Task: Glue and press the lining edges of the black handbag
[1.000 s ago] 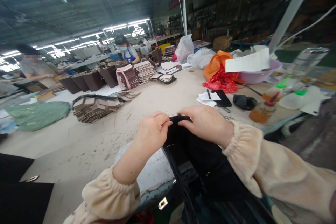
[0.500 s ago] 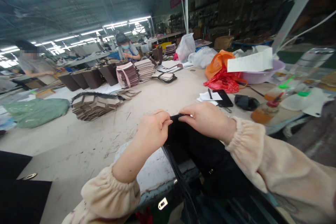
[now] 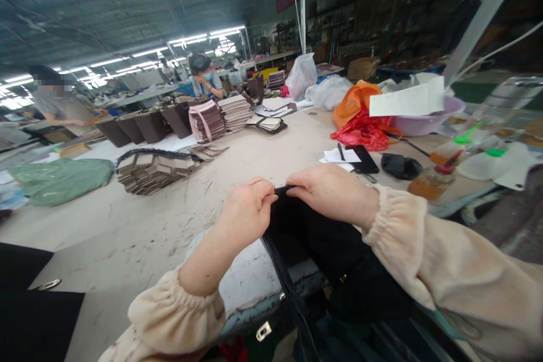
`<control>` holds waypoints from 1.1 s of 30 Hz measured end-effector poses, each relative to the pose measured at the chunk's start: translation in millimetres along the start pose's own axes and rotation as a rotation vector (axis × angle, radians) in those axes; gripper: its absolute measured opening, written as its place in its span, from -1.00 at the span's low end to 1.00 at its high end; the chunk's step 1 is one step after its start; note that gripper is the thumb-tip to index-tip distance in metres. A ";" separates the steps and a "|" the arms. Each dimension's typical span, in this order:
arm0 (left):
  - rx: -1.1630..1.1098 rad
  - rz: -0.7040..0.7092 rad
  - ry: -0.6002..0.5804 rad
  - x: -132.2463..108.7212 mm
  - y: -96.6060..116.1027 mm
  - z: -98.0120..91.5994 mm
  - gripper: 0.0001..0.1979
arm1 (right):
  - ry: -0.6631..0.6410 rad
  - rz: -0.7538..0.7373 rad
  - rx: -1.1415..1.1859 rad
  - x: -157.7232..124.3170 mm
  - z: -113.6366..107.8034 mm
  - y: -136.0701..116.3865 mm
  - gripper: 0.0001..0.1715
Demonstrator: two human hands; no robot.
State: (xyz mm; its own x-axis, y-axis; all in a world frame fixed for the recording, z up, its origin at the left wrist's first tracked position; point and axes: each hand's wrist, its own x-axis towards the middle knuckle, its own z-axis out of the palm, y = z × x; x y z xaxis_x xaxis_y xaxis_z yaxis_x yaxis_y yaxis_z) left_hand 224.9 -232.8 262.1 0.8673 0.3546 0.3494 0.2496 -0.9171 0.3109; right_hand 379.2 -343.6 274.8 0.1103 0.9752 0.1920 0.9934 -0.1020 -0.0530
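A black bag (image 3: pixel 339 243) with small gold-coloured metal fittings hangs over the near table edge. My left hand (image 3: pixel 250 206) pinches its top edge between thumb and fingers. Close beside it, my right hand (image 3: pixel 328 192) grips the same dark rim, so a short stretch of edge lies between the two hands. A metal clasp plate (image 3: pixel 263 331) shows low on the bag's near side. The lower part of the bag drops out of view, and its inside is too dark to make out.
Stacked brown pieces (image 3: pixel 155 169), a green plastic bag (image 3: pixel 61 181) and black panels (image 3: pixel 40 317) lie to the left. On the right are a phone (image 3: pixel 365 159), a red plastic bag (image 3: pixel 362 134), a purple basin (image 3: pixel 424 123) and a bottle of amber liquid (image 3: pixel 430 182). Two people work beyond.
Both hands keep their hold on the bag's edge, almost unmoved. The view has shifted very slightly. The person at the back centre has a hand raised nearer the face.
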 end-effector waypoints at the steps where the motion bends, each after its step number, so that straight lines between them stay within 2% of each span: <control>1: 0.003 -0.003 0.002 0.4 0.3 0.2 -0.87 | -0.005 0.002 -0.001 0.0 0.0 -0.2 -0.68; 23: -0.023 -0.063 0.062 2.2 1.2 7.9 -0.89 | 0.022 0.067 -0.061 -2.3 3.3 -3.1 -0.65; 27: -0.009 -0.072 0.039 3.2 1.2 6.3 -0.89 | -0.036 0.022 -0.018 -4.0 -0.1 -1.7 -0.73; 33: 0.010 -0.071 0.016 4.8 3.1 5.9 -0.89 | -0.113 0.018 -0.036 8.1 3.6 -3.1 -0.66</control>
State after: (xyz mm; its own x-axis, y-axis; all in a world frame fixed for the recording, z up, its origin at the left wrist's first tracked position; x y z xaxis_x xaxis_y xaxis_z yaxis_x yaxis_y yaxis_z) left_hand 232.4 -235.0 259.5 0.8402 0.4213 0.3414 0.3143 -0.8914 0.3265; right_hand 376.9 -334.7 273.0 0.1255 0.9889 0.0796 0.9920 -0.1243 -0.0198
